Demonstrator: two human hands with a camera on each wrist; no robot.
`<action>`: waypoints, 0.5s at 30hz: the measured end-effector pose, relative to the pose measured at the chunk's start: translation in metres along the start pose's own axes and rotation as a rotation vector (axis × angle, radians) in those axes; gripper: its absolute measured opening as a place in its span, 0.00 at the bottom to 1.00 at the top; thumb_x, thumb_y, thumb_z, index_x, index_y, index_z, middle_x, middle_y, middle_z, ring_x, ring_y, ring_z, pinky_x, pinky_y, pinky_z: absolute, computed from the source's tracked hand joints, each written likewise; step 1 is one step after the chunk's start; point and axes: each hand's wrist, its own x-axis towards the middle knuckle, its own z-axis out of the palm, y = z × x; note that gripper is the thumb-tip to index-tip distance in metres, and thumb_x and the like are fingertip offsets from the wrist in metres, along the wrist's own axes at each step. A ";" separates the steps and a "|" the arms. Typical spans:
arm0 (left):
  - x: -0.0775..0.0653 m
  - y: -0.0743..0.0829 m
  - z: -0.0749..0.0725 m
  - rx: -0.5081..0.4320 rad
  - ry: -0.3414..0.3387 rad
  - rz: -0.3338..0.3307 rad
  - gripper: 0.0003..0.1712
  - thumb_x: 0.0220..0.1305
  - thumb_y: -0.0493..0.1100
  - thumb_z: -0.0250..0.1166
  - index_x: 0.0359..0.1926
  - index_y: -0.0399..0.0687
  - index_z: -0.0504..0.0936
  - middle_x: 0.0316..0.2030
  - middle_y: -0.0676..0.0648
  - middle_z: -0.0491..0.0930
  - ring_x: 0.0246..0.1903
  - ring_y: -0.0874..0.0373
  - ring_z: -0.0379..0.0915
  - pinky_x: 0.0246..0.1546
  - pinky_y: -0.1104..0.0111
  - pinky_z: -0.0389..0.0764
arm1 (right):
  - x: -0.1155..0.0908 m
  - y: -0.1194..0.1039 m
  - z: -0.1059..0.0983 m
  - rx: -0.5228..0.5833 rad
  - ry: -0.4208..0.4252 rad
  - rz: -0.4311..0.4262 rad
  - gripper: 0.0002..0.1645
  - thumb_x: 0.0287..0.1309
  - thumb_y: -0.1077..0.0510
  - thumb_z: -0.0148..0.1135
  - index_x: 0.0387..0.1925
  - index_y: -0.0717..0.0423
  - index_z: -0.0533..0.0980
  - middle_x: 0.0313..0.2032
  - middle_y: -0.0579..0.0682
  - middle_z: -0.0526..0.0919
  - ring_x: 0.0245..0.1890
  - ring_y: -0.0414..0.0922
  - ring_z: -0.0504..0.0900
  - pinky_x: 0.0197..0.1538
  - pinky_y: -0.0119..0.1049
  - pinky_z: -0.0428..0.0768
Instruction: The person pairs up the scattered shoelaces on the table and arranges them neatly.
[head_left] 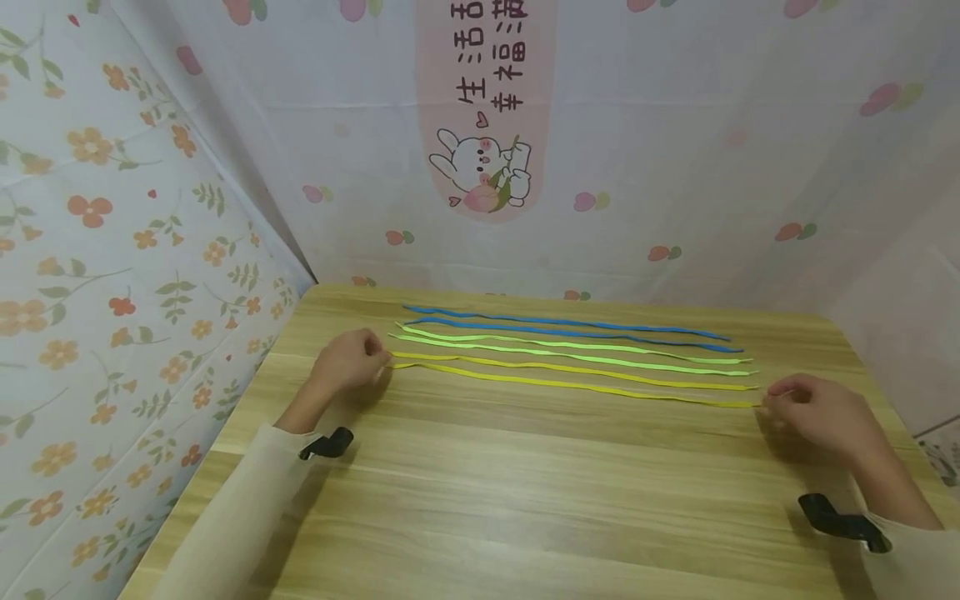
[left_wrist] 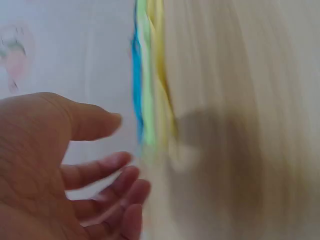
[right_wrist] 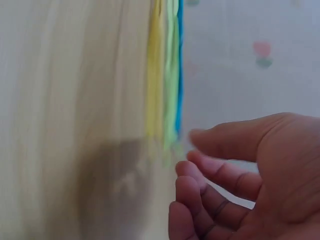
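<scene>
Two yellow shoelaces (head_left: 585,387) lie side by side across the wooden table, nearest to me. Behind them run two light green shoelaces (head_left: 585,357) and, farthest back, two blue shoelaces (head_left: 562,322), all roughly parallel. My left hand (head_left: 351,360) is at the left ends of the yellow pair. In the left wrist view its thumb and fingers stand apart with nothing between them. Beside the right tip of the front yellow lace is my right hand (head_left: 828,414). Its loosely bent fingers (right_wrist: 187,192) hold nothing in the right wrist view, the thumb just above the index fingertip.
The wooden table (head_left: 480,500) extends in front of the laces toward me. A white curtain (head_left: 675,167) with a rabbit print hangs along its back edge. Flowered cloth (head_left: 112,250) borders the left side. Each wrist wears a black mount (head_left: 840,523).
</scene>
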 end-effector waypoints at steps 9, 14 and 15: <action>-0.024 0.106 0.023 0.203 0.118 0.595 0.35 0.76 0.60 0.69 0.73 0.47 0.79 0.75 0.40 0.71 0.79 0.35 0.59 0.74 0.36 0.66 | -0.017 -0.107 0.022 0.003 0.159 -0.484 0.33 0.68 0.51 0.78 0.68 0.60 0.78 0.64 0.64 0.82 0.62 0.67 0.80 0.54 0.62 0.82; -0.032 0.147 0.050 0.442 0.079 0.791 0.48 0.72 0.78 0.61 0.83 0.63 0.70 0.87 0.48 0.54 0.87 0.41 0.39 0.80 0.34 0.51 | -0.020 -0.156 0.050 -0.159 0.195 -0.747 0.49 0.66 0.38 0.77 0.81 0.47 0.69 0.81 0.55 0.66 0.81 0.63 0.62 0.69 0.69 0.71; -0.032 0.152 0.054 0.480 0.061 0.808 0.50 0.71 0.81 0.59 0.85 0.66 0.68 0.88 0.49 0.50 0.87 0.42 0.37 0.81 0.34 0.48 | -0.020 -0.161 0.055 -0.188 0.186 -0.771 0.51 0.67 0.35 0.75 0.84 0.46 0.66 0.84 0.53 0.61 0.83 0.62 0.57 0.73 0.68 0.67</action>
